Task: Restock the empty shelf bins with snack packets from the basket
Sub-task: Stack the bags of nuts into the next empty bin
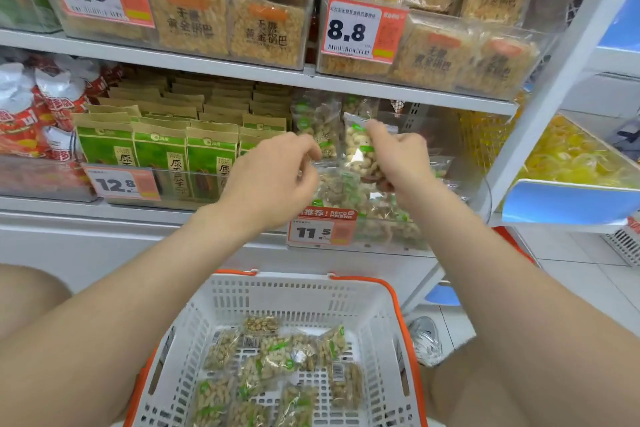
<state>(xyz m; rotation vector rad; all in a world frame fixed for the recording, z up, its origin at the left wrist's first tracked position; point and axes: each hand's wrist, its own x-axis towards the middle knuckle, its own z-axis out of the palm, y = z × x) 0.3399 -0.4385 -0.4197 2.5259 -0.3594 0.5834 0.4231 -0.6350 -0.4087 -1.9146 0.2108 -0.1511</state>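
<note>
One outstretched right hand [403, 158] pinches an upright nut packet [358, 153].

White upper shelf [207, 62] across the top of the frame carries clear bins [304, 28] of golden rice-crust packets [266, 31]. On the lower shelf [52, 210] at mid-frame sit red packets [34, 114] at far left, green packets [159, 156] beside them, and a centre bin [460, 149] of nut packets [346, 191].

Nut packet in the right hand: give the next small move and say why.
Probably lower the packet into the clear bin behind the 11.5 tag and let go. The right hand holds it upright just over that bin, and the left hand is close beside it at the bin. More wait in the basket.
</note>
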